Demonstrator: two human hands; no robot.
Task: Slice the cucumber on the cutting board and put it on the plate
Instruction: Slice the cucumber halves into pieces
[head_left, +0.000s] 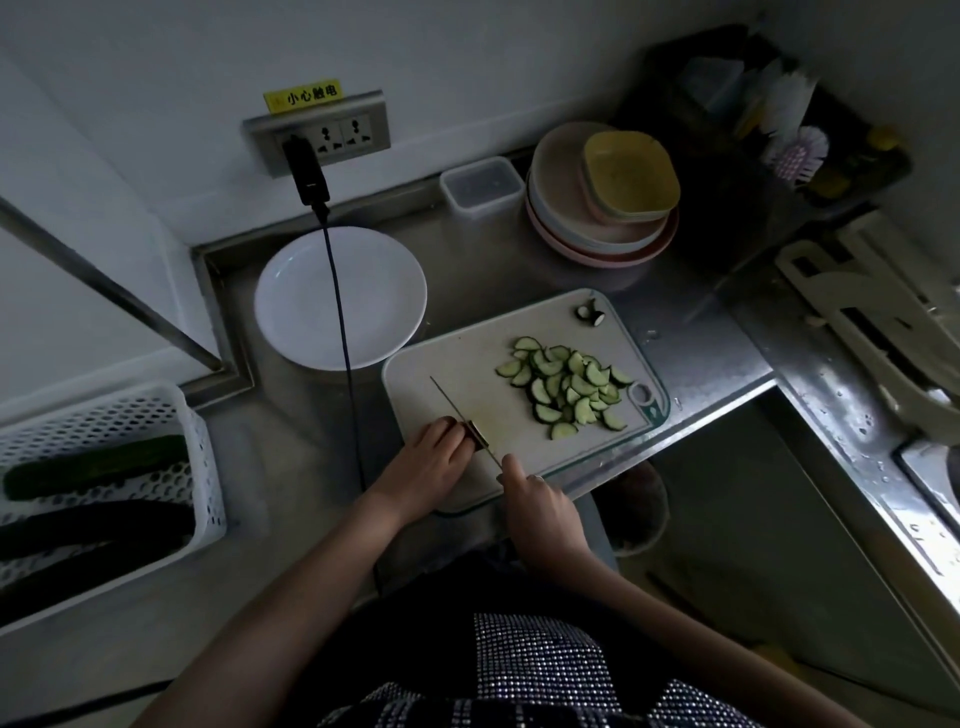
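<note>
Head view: at lower centre of the frame, the left hand (434, 460) curls its fingers over the last cucumber stub (479, 435) on the white cutting board (467, 364). The right hand (540, 501) grips the knife (462, 415), blade against the stub. Half-moon cucumber slices (569, 384) lie piled toward the board's right. The white plate (340, 296) sits at the board's upper left.

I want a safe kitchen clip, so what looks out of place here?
A black cable hangs from the wall socket across the empty white plate, close to the cutting board where the right hand works the knife.
</note>
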